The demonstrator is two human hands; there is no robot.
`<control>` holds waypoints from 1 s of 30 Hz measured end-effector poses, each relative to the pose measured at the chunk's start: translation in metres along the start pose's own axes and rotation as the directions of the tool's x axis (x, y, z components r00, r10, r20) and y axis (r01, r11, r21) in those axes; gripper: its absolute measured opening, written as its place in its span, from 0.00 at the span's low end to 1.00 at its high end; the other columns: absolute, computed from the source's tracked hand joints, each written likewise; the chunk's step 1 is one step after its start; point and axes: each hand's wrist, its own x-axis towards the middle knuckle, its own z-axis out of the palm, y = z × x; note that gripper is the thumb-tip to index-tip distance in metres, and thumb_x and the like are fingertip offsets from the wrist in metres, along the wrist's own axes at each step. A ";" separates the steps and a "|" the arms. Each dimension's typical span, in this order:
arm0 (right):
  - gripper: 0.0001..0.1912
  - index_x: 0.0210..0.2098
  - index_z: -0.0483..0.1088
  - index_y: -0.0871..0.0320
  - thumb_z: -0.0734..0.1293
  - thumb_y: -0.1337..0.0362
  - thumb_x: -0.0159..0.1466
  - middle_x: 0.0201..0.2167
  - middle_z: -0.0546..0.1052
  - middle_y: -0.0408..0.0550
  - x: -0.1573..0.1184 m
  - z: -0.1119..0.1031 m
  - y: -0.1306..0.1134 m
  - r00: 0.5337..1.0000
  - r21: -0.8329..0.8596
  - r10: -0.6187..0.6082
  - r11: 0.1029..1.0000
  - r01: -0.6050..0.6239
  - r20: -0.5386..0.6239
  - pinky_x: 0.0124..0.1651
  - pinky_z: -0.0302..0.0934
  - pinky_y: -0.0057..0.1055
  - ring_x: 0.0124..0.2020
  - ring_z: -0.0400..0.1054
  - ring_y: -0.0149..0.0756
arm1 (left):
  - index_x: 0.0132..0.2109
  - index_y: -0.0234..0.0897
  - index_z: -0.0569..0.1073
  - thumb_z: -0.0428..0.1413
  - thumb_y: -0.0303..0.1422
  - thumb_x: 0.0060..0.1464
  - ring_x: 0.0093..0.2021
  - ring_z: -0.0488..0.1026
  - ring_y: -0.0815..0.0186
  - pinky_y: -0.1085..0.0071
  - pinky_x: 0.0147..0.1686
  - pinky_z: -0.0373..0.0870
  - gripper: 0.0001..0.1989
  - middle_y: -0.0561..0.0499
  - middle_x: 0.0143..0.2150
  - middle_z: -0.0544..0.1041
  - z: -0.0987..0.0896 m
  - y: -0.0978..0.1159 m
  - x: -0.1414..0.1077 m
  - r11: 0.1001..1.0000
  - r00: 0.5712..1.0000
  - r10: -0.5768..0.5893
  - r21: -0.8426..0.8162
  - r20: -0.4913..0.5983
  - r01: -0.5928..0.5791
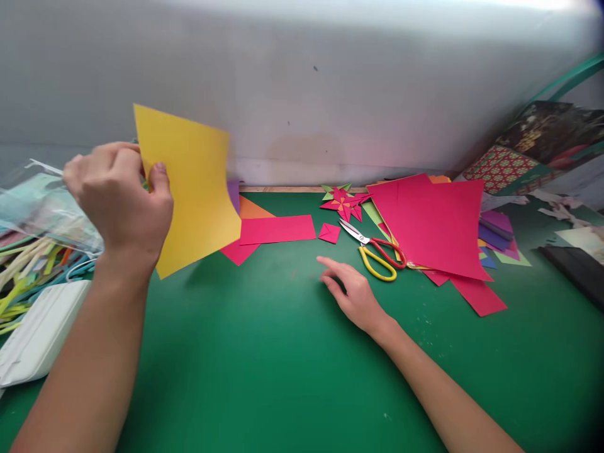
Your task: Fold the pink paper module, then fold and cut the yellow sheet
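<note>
My left hand (127, 189) grips a yellow sheet of paper (193, 189) by its left edge, thumb in front, holding it up above the table's left side. Low over the green tabletop, my right hand (353, 292) has its fingers stretched out and holds nothing. Scissors (370, 245) with one red and one yellow handle lie just beyond it, slightly spread. Near its fingertips are a small folded red paper square (329, 233) and a red paper strip (283, 230). Behind the scissors sits a folded red paper star (343, 202) with orange and green parts.
Large red sheets (434, 226) are stacked at the right, beside purple paper pieces (496, 229). A dark flat object (576, 270) lies at the far right, before a patterned box (500, 170). Colourful strips (38, 270) and a white case (44, 327) are at the left.
</note>
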 end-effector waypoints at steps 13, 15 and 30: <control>0.53 0.72 0.55 0.39 0.77 0.37 0.55 0.71 0.66 0.54 -0.014 0.006 -0.027 0.978 0.756 0.207 0.639 -0.139 0.005 0.59 0.73 0.51 0.67 0.67 0.54 | 0.43 0.46 0.74 0.53 0.28 0.67 0.69 0.69 0.57 0.42 0.77 0.47 0.08 0.52 0.65 0.75 -0.043 0.154 -0.105 0.373 0.595 0.804 -0.781 0.003 -0.500; 0.30 0.60 0.70 0.43 0.78 0.49 0.61 0.62 0.76 0.49 -0.019 0.001 -0.030 0.938 0.800 0.347 0.567 -0.198 -0.014 0.59 0.74 0.47 0.63 0.72 0.49 | 0.54 0.41 0.72 0.52 0.29 0.70 0.72 0.65 0.56 0.44 0.77 0.49 0.09 0.44 0.69 0.72 -0.041 0.162 -0.115 0.238 0.491 0.871 -0.869 -0.006 -0.433; 0.37 0.62 0.65 0.48 0.75 0.71 0.54 0.63 0.75 0.51 0.012 -0.060 0.050 0.648 0.743 0.646 0.644 -0.180 -0.403 0.50 0.77 0.41 0.58 0.76 0.48 | 0.70 0.40 0.65 0.50 0.38 0.72 0.73 0.62 0.50 0.47 0.71 0.59 0.24 0.43 0.72 0.68 0.064 0.106 -0.116 0.747 0.580 0.611 -0.635 0.539 -0.197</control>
